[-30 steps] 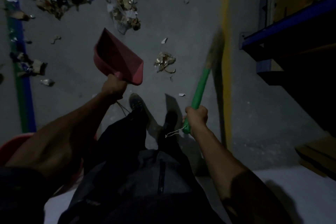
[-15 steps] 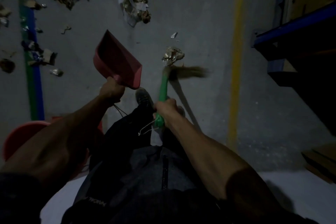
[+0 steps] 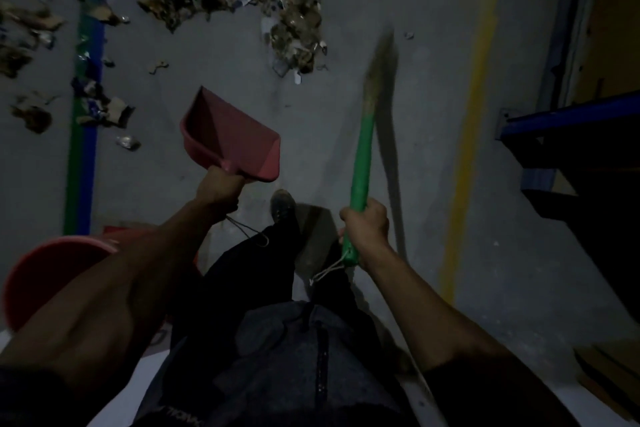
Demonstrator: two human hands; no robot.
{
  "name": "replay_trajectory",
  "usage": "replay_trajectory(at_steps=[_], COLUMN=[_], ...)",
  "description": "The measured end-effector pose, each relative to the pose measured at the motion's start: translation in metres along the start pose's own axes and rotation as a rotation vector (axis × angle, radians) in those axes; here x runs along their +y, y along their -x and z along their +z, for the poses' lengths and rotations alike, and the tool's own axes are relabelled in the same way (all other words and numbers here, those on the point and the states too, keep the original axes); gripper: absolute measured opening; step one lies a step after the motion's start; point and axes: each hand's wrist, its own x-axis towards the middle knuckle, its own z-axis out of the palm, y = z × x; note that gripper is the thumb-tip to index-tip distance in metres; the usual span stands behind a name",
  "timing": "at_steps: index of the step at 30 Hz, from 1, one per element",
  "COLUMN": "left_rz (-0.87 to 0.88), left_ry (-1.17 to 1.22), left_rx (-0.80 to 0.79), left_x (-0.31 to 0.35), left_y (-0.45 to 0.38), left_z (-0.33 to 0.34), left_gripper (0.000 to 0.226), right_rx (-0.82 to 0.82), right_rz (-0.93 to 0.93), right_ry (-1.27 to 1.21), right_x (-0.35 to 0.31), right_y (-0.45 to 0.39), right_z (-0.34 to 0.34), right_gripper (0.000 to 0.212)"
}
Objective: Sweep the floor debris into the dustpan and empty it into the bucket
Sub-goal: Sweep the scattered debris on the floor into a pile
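My left hand [image 3: 219, 188] grips the handle of a red dustpan [image 3: 231, 140], which hangs above the floor with its mouth turned up and left. My right hand [image 3: 367, 227] grips the green handle of a broom [image 3: 362, 163]; its blurred bristles [image 3: 382, 55] point up and right, off to the right of the debris. A wide pile of paper, foil and cardboard debris [image 3: 294, 28] lies on the grey floor ahead. The red bucket [image 3: 52, 265] stands at my lower left, partly hidden by my left arm.
A green and blue floor stripe [image 3: 85, 107] runs along the left with more scraps [image 3: 104, 107] on it. A yellow line [image 3: 467, 135] runs on the right. A blue metal rack [image 3: 568, 121] stands at the right edge. My shoe [image 3: 282, 206] is between the hands.
The broom has swung from the middle back out to the right, and the crumpled scrap it touched now lies with the main pile. The dustpan has stayed raised.
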Motion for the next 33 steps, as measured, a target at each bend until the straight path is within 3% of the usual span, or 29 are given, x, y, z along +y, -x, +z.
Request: replay_trajectory(at_steps=[3, 6, 12, 18, 27, 33], left_rz=[-0.017, -0.065, -0.132, -0.127, -0.133, -0.207], left_ry=[0.153, 0.281, 0.465, 0.512, 0.552, 0.582], left_rx=[-0.017, -0.01, 0.041, 0.042, 0.09, 0.159], left_x=[0.011, 0.019, 0.02, 0.035, 0.064, 0.1], left_y=[-0.001, -0.005, -0.025, -0.034, -0.041, -0.07], left_z=[-0.012, -0.024, -0.048, -0.076, -0.113, -0.124], left_gripper=[0.019, 0.024, 0.029, 0.023, 0.022, 0.019], right_rx=[0.034, -0.043, -0.193, -0.207, -0.056, -0.202], right_rz=[0.101, 0.16, -0.029, -0.131, -0.044, -0.048], right_ry=[0.012, 0.063, 0.272, 0.133, 0.114, 0.296], right_x=[0.013, 0.001, -0.102, -0.201, -0.194, -0.271], right_y=[-0.007, -0.021, -0.047, -0.052, -0.047, -0.101], right_z=[0.012, 0.033, 0.095, 0.118, 0.106, 0.14], right_gripper=[0.024, 0.029, 0.029, 0.022, 0.02, 0.035])
